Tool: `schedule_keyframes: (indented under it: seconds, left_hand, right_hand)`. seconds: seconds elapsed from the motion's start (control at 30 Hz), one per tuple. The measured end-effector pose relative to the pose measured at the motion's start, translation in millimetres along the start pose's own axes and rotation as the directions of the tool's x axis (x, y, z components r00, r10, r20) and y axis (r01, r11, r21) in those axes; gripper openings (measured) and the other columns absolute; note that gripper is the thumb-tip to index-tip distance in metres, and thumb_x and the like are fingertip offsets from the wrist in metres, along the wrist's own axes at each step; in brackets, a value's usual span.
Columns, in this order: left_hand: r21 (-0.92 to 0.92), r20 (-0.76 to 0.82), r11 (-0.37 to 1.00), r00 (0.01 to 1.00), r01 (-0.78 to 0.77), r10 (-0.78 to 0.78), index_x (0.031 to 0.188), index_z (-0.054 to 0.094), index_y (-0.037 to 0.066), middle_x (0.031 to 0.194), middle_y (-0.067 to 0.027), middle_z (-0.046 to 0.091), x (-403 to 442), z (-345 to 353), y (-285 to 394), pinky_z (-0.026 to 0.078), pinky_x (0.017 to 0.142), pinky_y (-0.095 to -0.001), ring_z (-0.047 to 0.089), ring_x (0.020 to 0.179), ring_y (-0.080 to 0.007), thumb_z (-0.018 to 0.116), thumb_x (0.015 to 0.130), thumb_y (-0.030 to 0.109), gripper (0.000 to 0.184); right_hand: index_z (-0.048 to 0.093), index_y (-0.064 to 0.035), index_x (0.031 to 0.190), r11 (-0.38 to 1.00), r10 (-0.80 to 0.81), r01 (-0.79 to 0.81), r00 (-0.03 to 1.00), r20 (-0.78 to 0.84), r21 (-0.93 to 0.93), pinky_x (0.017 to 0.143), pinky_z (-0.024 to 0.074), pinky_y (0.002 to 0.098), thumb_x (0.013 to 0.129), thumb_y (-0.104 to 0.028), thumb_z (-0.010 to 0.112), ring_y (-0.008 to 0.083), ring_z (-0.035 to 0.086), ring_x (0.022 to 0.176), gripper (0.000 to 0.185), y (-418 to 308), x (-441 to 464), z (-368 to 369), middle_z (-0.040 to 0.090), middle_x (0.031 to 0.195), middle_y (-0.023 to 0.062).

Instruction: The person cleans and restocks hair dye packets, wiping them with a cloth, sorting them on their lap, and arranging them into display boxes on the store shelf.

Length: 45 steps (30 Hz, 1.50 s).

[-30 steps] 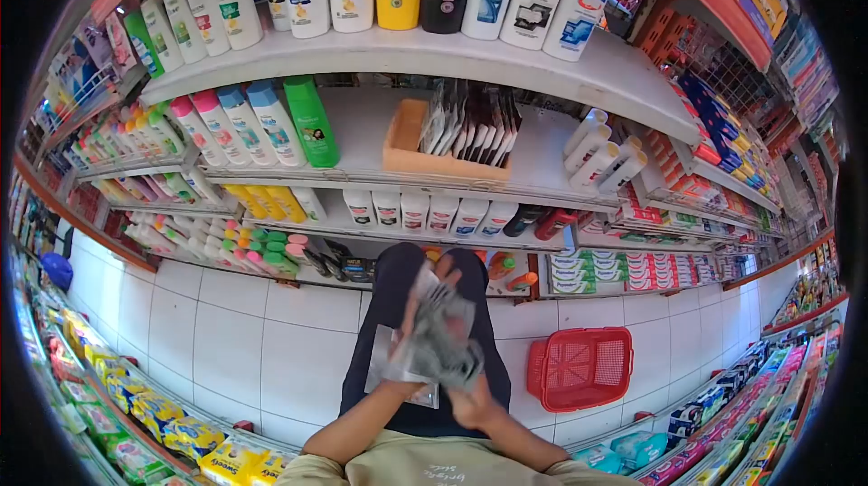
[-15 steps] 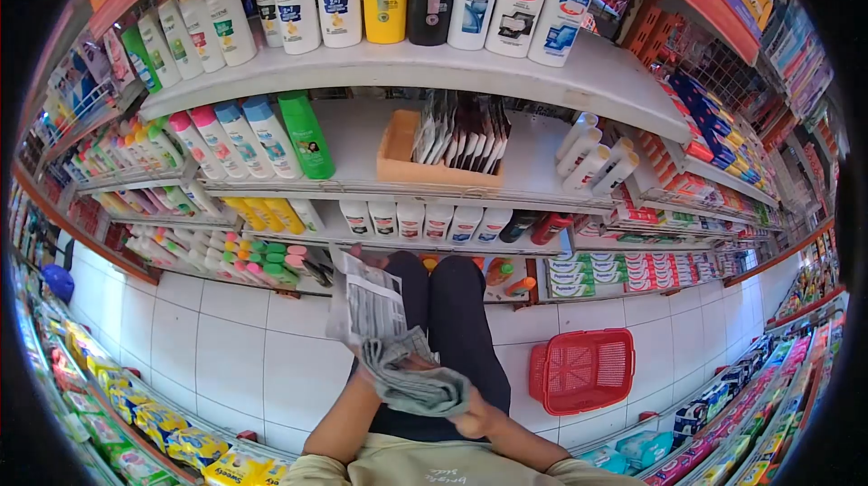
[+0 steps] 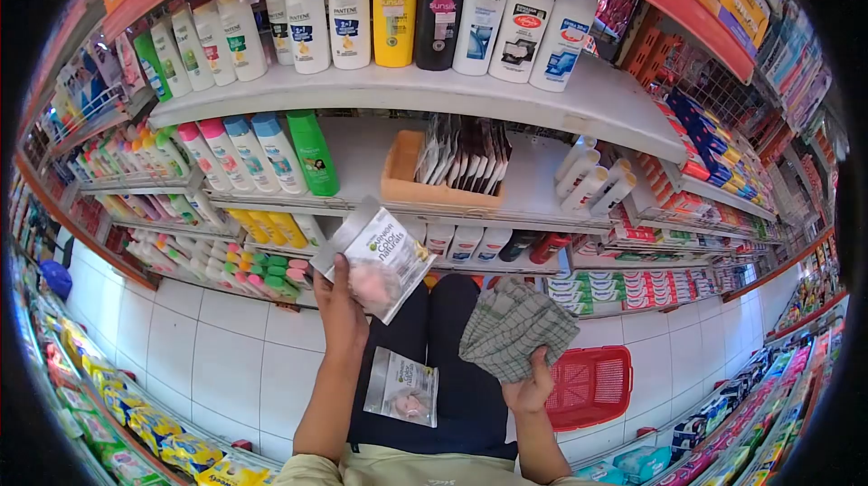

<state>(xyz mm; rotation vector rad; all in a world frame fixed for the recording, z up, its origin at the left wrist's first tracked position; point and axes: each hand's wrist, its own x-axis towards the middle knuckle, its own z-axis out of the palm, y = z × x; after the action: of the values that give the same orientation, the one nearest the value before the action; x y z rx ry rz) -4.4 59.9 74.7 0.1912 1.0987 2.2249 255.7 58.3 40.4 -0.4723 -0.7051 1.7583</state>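
Shelves [image 3: 452,88] ahead; left hand [image 3: 344,312]: packet [image 3: 384,262]; right hand [image 3: 532,386]: cloth [image 3: 515,328]; now apart

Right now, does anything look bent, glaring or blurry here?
Head view: the white upper shelf bows and the corners go black, as through a fisheye lens; head view: glare whitens the floor tiles at far left; head view: the held packet and checked cloth look fairly sharp.

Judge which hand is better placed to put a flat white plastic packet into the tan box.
The left hand, probably: it holds a packet near the box, while the right hand grips a green checked cloth.
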Motion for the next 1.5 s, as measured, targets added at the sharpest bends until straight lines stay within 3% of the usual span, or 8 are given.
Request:
schedule_keyframes:
  seconds: [0.3, 0.63, 0.73, 0.83, 0.93, 1.03, 1.13, 1.5]
  left_hand:
    - [-0.07, 0.123, 0.984, 0.978, -0.161, 0.168, 0.118, 0.048, 0.0, 0.109, -0.0063, 0.056, 66.5, 60.4, 12.6, 0.043, 0.085, -0.0294, 0.054, 0.098, -0.0149, 0.055, 0.093, 0.017, 0.031]
    - [0.151, 0.133, 0.842, 0.854, -0.518, 0.502, 0.093, 0.055, -0.002, 0.092, -0.0109, 0.058, 141.3, 120.3, -10.5, 0.042, 0.07, -0.0303, 0.052, 0.078, -0.0154, 0.057, 0.089, 0.015, 0.018]
    - [0.406, 0.193, 0.606, 0.712, -0.685, 0.675, 0.085, 0.051, -0.004, 0.08, -0.0138, 0.052, 155.4, 121.2, -26.4, 0.039, 0.064, -0.0357, 0.048, 0.071, -0.0209, 0.058, 0.088, 0.016, 0.021]
    - [0.548, 0.248, 0.473, 0.674, -0.69, 0.696, 0.096, 0.055, -0.007, 0.09, -0.0158, 0.06, 149.3, 123.2, -34.2, 0.042, 0.076, -0.0319, 0.053, 0.081, -0.0201, 0.057, 0.089, 0.014, 0.022]
    - [0.491, 0.27, 0.396, 0.567, -0.776, 0.778, 0.079, 0.044, -0.006, 0.073, -0.0168, 0.044, 143.2, 129.9, -35.3, 0.036, 0.063, -0.0397, 0.045, 0.067, -0.0324, 0.055, 0.087, 0.013, 0.024]
    - [0.509, 0.335, 0.277, 0.484, -0.815, 0.808, 0.078, 0.043, -0.007, 0.073, -0.0183, 0.045, 146.6, 131.2, -33.6, 0.036, 0.064, -0.0416, 0.045, 0.067, -0.0345, 0.054, 0.086, 0.011, 0.022]
    - [0.574, 0.379, 0.253, 0.526, -0.779, 0.761, 0.096, 0.053, -0.009, 0.083, -0.0212, 0.054, 154.6, 128.4, -29.1, 0.041, 0.071, -0.0371, 0.051, 0.074, -0.032, 0.055, 0.085, 0.006, 0.019]
    - [0.409, 0.32, 0.256, 0.4, -0.876, 0.859, 0.097, 0.05, -0.009, 0.088, -0.0238, 0.052, 173.6, 137.5, -43.5, 0.041, 0.071, -0.0424, 0.052, 0.077, -0.0388, 0.053, 0.082, 0.001, 0.018]
  right_hand:
    - [0.03, -0.0056, 0.139, 1.0, -0.007, 0.007, 1.0, -0.022, -0.029, 0.108, 0.0264, 0.0446, 0.096, -0.027, 0.044, 0.0272, 0.036, 0.129, 0.051, 8.3, 2.0, -0.6, 0.038, 0.14, 0.0102]
    - [0.031, -0.0061, 0.139, 0.998, 0.025, -0.03, 0.993, -0.111, -0.05, 0.107, 0.0283, 0.045, 0.094, -0.029, 0.047, 0.028, 0.038, 0.127, 0.053, 7.4, 2.8, -10.6, 0.04, 0.138, 0.0107]
    - [0.032, -0.006, 0.138, 0.999, 0.029, -0.034, 0.991, -0.129, -0.04, 0.106, 0.0292, 0.045, 0.094, -0.027, 0.047, 0.0279, 0.039, 0.127, 0.052, 7.7, 3.0, -12.0, 0.04, 0.137, 0.0106]
    - [0.032, -0.006, 0.138, 0.999, 0.02, -0.026, 0.991, -0.131, -0.044, 0.106, 0.0298, 0.0446, 0.094, -0.026, 0.048, 0.0278, 0.039, 0.126, 0.051, 7.8, 4.8, -10.8, 0.04, 0.137, 0.0106]
    - [0.032, -0.0062, 0.138, 0.999, 0.009, -0.015, 0.993, -0.121, -0.049, 0.106, 0.0302, 0.0442, 0.094, -0.026, 0.047, 0.0277, 0.039, 0.126, 0.051, 7.1, 6.1, -8.9, 0.04, 0.137, 0.0107]
    - [0.029, -0.0052, 0.138, 1.0, 0.019, -0.018, 0.992, -0.127, 0.005, 0.105, 0.03, 0.0424, 0.095, -0.022, 0.046, 0.0257, 0.039, 0.125, 0.05, 8.9, 5.4, -14.0, 0.04, 0.136, 0.0098]
    - [0.03, -0.0052, 0.137, 1.0, 0.025, -0.025, 0.991, -0.132, 0.0, 0.105, 0.031, 0.0426, 0.095, -0.022, 0.046, 0.0259, 0.04, 0.124, 0.048, 8.5, 5.7, -13.7, 0.041, 0.135, 0.0099]
    - [0.03, -0.0049, 0.137, 0.999, 0.029, -0.032, 0.989, -0.143, -0.017, 0.104, 0.0321, 0.0426, 0.095, -0.024, 0.048, 0.0261, 0.041, 0.123, 0.05, 12.0, 7.7, -10.8, 0.041, 0.135, 0.0102]
